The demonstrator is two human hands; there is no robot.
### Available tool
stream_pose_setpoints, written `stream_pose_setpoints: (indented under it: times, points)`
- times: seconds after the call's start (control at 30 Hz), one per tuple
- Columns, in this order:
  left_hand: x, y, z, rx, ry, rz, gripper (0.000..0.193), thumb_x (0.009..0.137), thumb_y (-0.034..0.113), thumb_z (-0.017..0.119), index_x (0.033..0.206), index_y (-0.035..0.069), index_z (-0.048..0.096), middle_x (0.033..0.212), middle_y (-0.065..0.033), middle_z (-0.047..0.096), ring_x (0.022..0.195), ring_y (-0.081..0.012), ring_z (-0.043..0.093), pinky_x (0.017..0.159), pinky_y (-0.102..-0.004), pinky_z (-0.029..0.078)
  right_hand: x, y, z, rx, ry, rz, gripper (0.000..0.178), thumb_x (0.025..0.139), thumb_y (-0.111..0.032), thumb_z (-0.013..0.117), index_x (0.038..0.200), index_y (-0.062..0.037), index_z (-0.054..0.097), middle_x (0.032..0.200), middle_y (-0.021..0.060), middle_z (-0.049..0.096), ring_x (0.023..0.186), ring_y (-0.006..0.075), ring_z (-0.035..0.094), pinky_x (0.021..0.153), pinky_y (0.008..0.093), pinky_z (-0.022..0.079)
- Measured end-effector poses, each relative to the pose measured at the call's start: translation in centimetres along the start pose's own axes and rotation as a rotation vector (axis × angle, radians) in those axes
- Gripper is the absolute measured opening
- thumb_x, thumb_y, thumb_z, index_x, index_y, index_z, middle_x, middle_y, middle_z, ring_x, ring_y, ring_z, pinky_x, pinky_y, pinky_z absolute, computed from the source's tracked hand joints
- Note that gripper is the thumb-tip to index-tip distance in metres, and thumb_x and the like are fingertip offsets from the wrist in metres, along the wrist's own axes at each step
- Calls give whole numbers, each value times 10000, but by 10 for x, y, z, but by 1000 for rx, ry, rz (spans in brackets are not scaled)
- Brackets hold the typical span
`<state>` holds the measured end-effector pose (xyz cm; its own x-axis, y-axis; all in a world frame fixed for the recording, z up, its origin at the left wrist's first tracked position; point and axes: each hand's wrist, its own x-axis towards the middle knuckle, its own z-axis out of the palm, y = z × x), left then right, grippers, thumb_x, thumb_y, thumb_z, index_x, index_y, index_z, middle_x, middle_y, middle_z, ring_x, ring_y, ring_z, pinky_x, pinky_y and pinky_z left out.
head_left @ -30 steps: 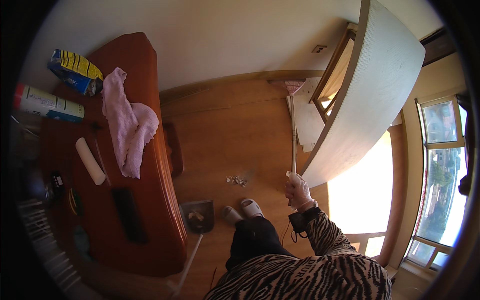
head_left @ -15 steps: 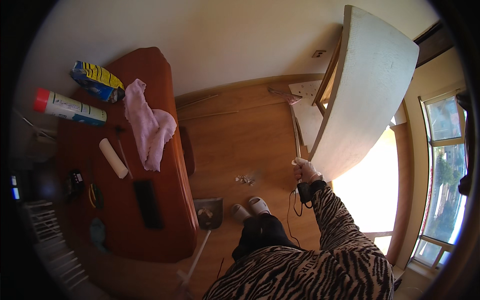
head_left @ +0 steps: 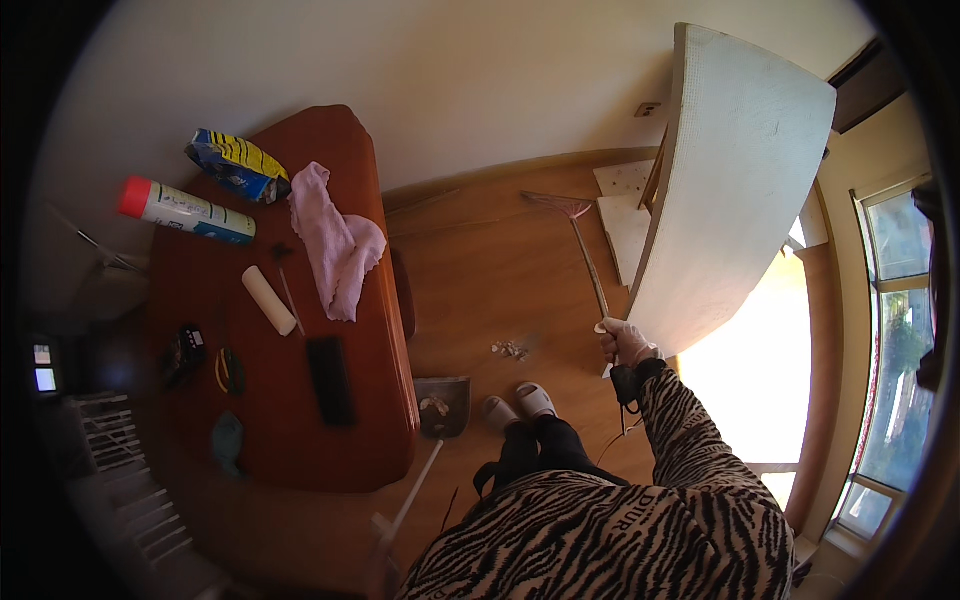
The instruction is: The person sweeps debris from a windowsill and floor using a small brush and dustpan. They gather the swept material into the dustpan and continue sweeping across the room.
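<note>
Broom [head_left: 585, 255] swung outward; right hand [head_left: 622, 342] beside door [head_left: 740, 190].

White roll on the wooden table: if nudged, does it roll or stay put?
The white roll looks like a plain cylinder lying on its side on the table, so a sideways nudge would probably send it rolling. It seems light for its size. The thin tool beside it might stop it on that side.

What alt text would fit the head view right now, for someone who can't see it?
The person's gloved right hand grips a long-handled broom whose head rests on the wooden floor near the wall. A dustpan and a small debris pile lie by their feet, beside a cluttered red-brown table.
</note>
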<state>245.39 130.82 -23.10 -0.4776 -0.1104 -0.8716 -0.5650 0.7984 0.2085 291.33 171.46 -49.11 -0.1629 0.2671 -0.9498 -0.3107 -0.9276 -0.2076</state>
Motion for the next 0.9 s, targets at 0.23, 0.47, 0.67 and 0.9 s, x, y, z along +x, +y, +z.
stream_pose_setpoints:
  times: [0.23,0.47,0.67,0.9]
  points:
    - [-2,-44,21,-66,37,32,281,979,302,560,1125,70,618,850,19,488,726,-129,426,639,-368,398,83,-12,-49,-1706,-151,-658,178,905,-201,572,784,-79,528,651,76,585,531,168,547,468,336,427]
    - [-8,-67,23,-135,44,116,285,972,315,566,1097,70,639,880,21,511,751,-134,443,656,-380,410,-76,44,-107,-934,-31,97,311,907,-267,513,647,-123,422,568,46,514,461,172,485,451,363,383]
    - [-5,-94,67,89,-73,143,370,953,348,602,1143,36,659,901,-12,543,770,-134,472,660,-285,392,-30,-1,-193,-414,-137,283,227,826,-238,572,675,-152,428,479,3,381,368,191,390,343,382,350]
    - [-13,-112,86,-3,-126,337,224,915,253,602,914,32,640,719,-23,523,612,-145,463,547,-313,367,132,-27,-222,-640,-110,-121,163,781,-109,517,634,-131,450,503,51,450,387,204,411,379,326,369]
